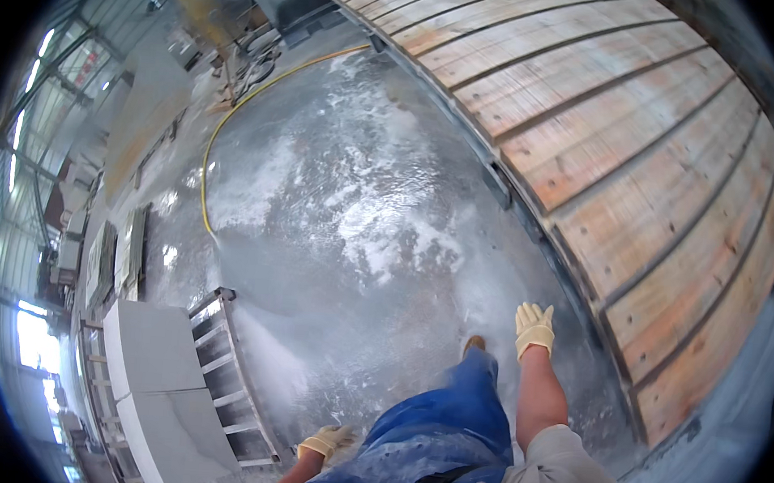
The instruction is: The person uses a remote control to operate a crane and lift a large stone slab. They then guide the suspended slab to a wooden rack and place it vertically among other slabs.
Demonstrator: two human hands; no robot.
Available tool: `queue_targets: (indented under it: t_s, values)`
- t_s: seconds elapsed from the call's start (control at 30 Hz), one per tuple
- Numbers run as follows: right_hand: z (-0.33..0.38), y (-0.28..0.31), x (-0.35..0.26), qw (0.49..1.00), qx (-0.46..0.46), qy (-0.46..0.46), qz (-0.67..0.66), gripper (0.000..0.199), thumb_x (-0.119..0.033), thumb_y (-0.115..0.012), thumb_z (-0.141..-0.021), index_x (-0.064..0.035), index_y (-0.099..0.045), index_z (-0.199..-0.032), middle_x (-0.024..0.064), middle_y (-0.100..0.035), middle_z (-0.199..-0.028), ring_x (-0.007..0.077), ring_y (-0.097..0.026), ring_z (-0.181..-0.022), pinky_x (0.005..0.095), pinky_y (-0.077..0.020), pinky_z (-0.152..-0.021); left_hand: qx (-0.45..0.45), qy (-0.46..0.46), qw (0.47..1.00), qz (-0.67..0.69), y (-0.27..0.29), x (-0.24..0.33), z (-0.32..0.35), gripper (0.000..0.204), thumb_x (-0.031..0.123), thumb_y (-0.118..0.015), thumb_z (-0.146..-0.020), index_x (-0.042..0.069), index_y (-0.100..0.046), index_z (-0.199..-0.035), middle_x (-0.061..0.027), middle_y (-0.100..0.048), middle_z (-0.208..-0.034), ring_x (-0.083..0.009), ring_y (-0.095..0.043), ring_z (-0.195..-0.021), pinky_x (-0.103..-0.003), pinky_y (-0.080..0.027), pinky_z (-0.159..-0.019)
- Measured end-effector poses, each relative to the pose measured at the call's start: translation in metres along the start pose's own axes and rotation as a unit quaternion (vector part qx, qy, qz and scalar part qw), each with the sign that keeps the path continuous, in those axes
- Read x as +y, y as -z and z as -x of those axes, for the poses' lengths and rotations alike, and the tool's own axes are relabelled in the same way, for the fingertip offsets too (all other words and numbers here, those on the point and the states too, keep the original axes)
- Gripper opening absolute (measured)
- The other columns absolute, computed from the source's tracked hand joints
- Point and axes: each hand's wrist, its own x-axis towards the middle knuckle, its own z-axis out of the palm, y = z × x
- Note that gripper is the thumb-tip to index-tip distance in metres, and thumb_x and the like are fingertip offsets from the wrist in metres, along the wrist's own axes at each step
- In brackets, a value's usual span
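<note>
My right hand (534, 329), in a pale yellow work glove, is held out above the wet floor with its fingers apart and nothing in it. Closest to it is the edge of a large platform of wooden planks (593, 121), which it does not touch. Low in the view, my left hand (326, 439) wears a matching glove. Its fingers look loosely stretched out, a little blurred, and no object shows in them. Left of that hand stands a metal rack (233, 356) beside white stone-like slabs (155, 351). A blue apron (437, 420) covers my front.
A yellow hose (205, 170) curves over the wet grey floor (319, 192), and spray shows near its near end. More slabs (130, 250) stand at the left. Dark gaps separate the platform's planks. Clutter (251, 61) lies at the back.
</note>
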Motion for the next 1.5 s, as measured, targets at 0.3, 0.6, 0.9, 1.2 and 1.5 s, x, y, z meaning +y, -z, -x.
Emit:
queue_targets:
  t_s: [0.3, 0.6, 0.9, 1.2, 1.5]
  values:
    - [-0.196, 0.099, 0.075, 0.966, -0.079, -0.085, -0.231, 0.057, -0.041, -0.042, -0.108, -0.0124, -0.034, -0.157, 0.0058, -0.033, -0.162, 0.0238, -0.036, -0.145, 0.0517, -0.0293, -0.117, 0.064, 0.021, 0.998, 0.015, -0.001, 0.147, 0.033, 0.055, 0.041, -0.065, -0.101, -0.008, -0.063, -0.125, -0.0192, -0.075, -0.116, -0.0278, -0.074, -0.102, -0.035, -0.059, -0.090]
    - [-0.264, 0.139, 0.085, 0.804, 0.000, -0.363, -0.471, 0.062, -0.051, -0.058, -0.101, 0.0005, -0.059, -0.135, 0.0198, -0.065, -0.133, 0.0325, -0.067, -0.118, 0.0442, -0.0539, -0.100, -0.100, 0.046, 0.994, 0.008, 0.048, 0.266, -0.046, 0.051, 0.037, -0.059, -0.105, -0.007, -0.060, -0.130, -0.0189, -0.074, -0.112, -0.0271, -0.073, -0.100, -0.037, -0.059, -0.088]
    - [-0.313, 0.226, 0.045, 0.710, -0.059, -0.336, -0.616, 0.072, -0.059, -0.051, -0.102, -0.0020, -0.055, -0.146, 0.0157, -0.059, -0.149, 0.0308, -0.055, -0.138, 0.0395, -0.0396, -0.118, 0.023, -0.062, 0.997, 0.039, 0.140, 0.548, -0.095, 0.065, 0.048, -0.062, -0.101, -0.008, -0.062, -0.132, -0.0203, -0.071, -0.128, -0.0301, -0.069, -0.119, -0.039, -0.054, -0.104]
    - [-0.444, 0.467, 0.049, 0.754, 0.000, -0.226, -0.616, 0.066, -0.055, -0.049, -0.105, -0.0063, -0.053, -0.149, 0.0143, -0.057, -0.150, 0.0293, -0.053, -0.139, 0.0403, -0.0400, -0.117, -0.005, -0.127, 0.991, -0.032, 0.193, 0.766, -0.071, 0.071, 0.051, -0.060, -0.102, -0.008, -0.057, -0.141, -0.0208, -0.068, -0.134, -0.0309, -0.067, -0.124, -0.038, -0.050, -0.110]
    - [-0.555, 0.629, 0.037, 0.749, 0.010, -0.214, -0.626, 0.060, -0.050, -0.047, -0.107, -0.0106, -0.051, -0.151, 0.0128, -0.055, -0.152, 0.0277, -0.052, -0.139, 0.0410, -0.0405, -0.117, -0.005, -0.148, 0.988, 0.034, 0.260, 0.894, -0.146, 0.063, 0.048, -0.061, -0.101, -0.005, -0.065, -0.133, -0.0179, -0.072, -0.127, -0.0253, -0.069, -0.119, -0.035, -0.052, -0.107]
